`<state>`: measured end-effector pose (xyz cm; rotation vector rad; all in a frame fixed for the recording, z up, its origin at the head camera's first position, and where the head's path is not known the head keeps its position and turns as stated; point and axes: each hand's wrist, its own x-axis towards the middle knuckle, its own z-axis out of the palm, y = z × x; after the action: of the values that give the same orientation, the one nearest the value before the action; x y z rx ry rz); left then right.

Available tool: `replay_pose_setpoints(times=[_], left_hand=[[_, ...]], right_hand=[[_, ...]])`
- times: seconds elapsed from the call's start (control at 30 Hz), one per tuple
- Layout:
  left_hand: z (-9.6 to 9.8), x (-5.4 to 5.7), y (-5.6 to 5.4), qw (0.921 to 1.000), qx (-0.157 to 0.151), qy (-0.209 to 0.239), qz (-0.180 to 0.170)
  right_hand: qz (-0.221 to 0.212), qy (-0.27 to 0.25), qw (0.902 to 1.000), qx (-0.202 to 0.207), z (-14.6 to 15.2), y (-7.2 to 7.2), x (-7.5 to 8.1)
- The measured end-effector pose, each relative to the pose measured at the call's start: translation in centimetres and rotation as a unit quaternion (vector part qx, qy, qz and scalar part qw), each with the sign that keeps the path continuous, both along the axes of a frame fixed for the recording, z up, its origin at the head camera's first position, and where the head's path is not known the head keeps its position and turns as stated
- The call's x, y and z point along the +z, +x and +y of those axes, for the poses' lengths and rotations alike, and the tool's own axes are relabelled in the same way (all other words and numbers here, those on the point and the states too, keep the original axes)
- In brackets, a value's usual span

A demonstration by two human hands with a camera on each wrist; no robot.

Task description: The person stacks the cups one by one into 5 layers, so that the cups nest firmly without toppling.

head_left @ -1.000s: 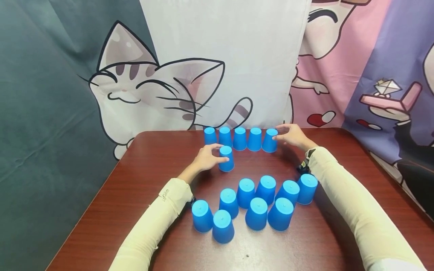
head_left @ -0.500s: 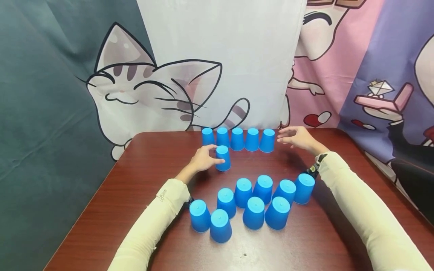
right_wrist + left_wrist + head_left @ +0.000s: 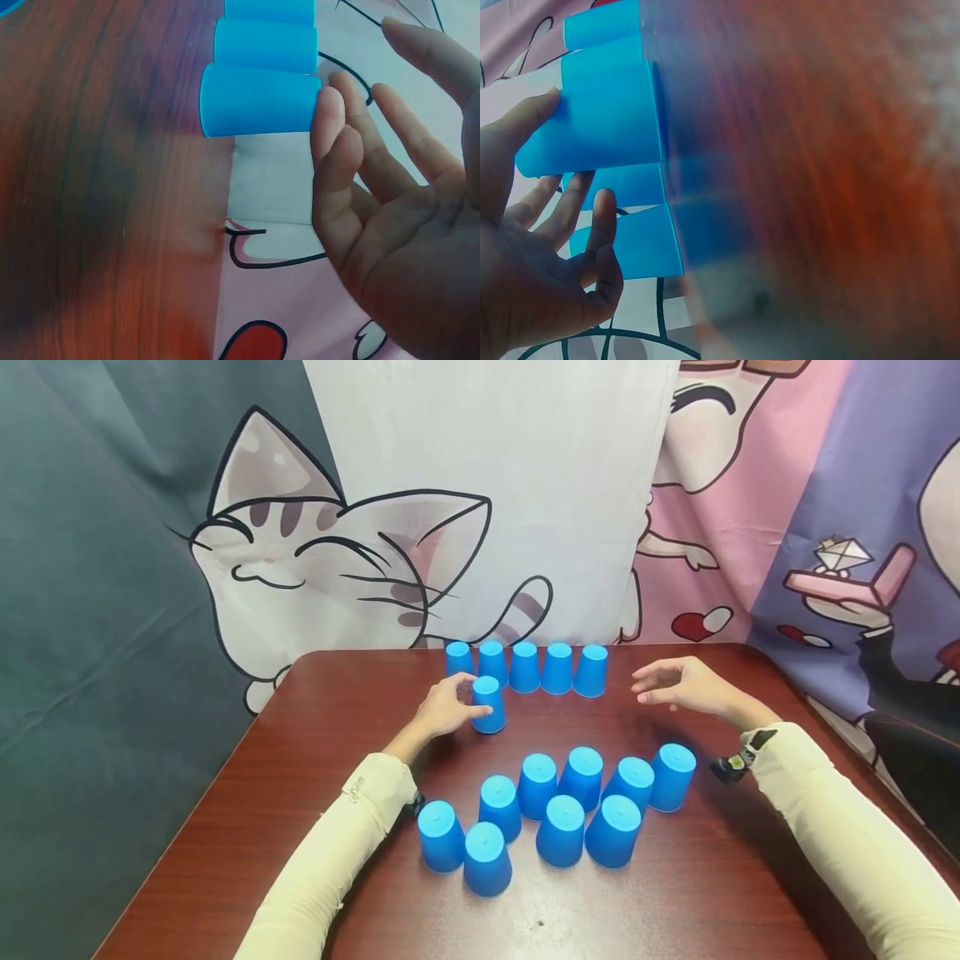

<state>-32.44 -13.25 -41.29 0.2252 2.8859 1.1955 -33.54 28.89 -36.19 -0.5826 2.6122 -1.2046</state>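
Observation:
My left hand [image 3: 444, 707] grips an upside-down blue cup [image 3: 488, 706] by its sides, thumb on the near side and fingers behind. In the left wrist view, the thumb lies at the base end of this cup [image 3: 600, 120] and fingertips show at its lower side. Just behind it, along the far edge, runs a row of upside-down blue cups [image 3: 557, 670]. My right hand [image 3: 693, 685] hovers to the right of that row, fingers loosely bent and holding nothing. In the right wrist view its fingers overlap the end cup [image 3: 259, 101].
Nearer to me, several more upside-down blue cups [image 3: 538, 787] stand in a loose cluster on the brown wooden table [image 3: 337, 860]. A cloth backdrop [image 3: 585, 502] with cartoon drawings hangs right behind the table's far edge.
My right hand has left the right end cup of the far row and drawn back to the right. My left hand, still holding its cup, has shifted slightly toward the row.

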Motion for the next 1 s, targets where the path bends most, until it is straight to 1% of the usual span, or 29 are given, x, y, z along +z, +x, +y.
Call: replay_pose_setpoints(times=[0.17, 0.27, 0.37, 0.5, 0.63, 0.73, 0.83, 1.0], left_hand=[[-0.4, 0.4, -0.2, 0.9995, -0.001, 0.029, 0.009], [-0.6, 0.6, -0.4, 0.9990, 0.002, 0.031, 0.030], [-0.6, 0.9, -0.6, 0.9977, 0.009, 0.033, 0.058], [-0.7, 1.5, -0.8, 0.9948, 0.009, 0.059, 0.083], [-0.8, 2.3, -0.9, 0.9915, 0.011, 0.085, 0.097], [-0.9, 2.8, -1.1, 0.9898, 0.021, 0.092, 0.107], [-1.0, 3.4, -1.4, 0.9886, 0.025, 0.096, 0.113], [-0.8, 4.6, -1.9, 0.9874, 0.021, 0.097, 0.123]], right_hand=[[-0.019, -0.015, 0.9979, 0.060, 1.3, 1.1, -0.4], [-0.030, -0.019, 0.9947, 0.097, 2.3, 1.3, -1.0], [-0.048, -0.021, 0.9909, 0.124, 3.2, 1.4, -1.6], [-0.076, -0.027, 0.9835, 0.162, 3.9, 1.5, -2.3], [-0.091, -0.023, 0.9792, 0.180, 4.2, 2.0, -2.7], [-0.103, -0.018, 0.9771, 0.185, 4.2, 2.3, -2.9], [-0.116, -0.020, 0.9738, 0.195, 4.2, 2.6, -3.1], [-0.113, -0.018, 0.9695, 0.217, 4.4, 3.0, -3.4]])
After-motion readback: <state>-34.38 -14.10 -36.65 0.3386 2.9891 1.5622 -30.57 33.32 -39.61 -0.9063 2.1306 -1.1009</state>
